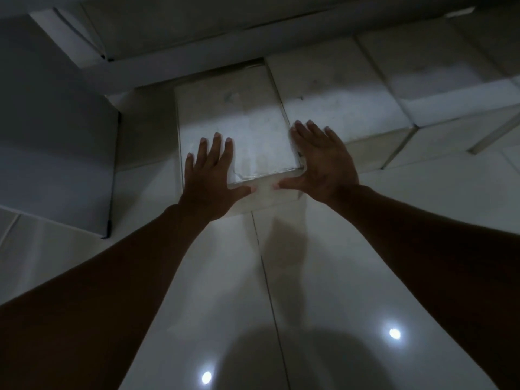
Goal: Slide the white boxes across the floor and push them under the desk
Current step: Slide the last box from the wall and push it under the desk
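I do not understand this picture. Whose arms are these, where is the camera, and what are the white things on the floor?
There is no machine here. The camera sits on a person's head and looks forward and down, so you see that person's own two bare arms. The left hand and the right hand lie flat and open on the near end of a white box, thumbs on its front edge. Nothing is gripped; the pose looks like pushing. The box stands on a shiny tiled floor, with its far end at the desk's edge. More white boxes stand beside it on the right. The room is dim.
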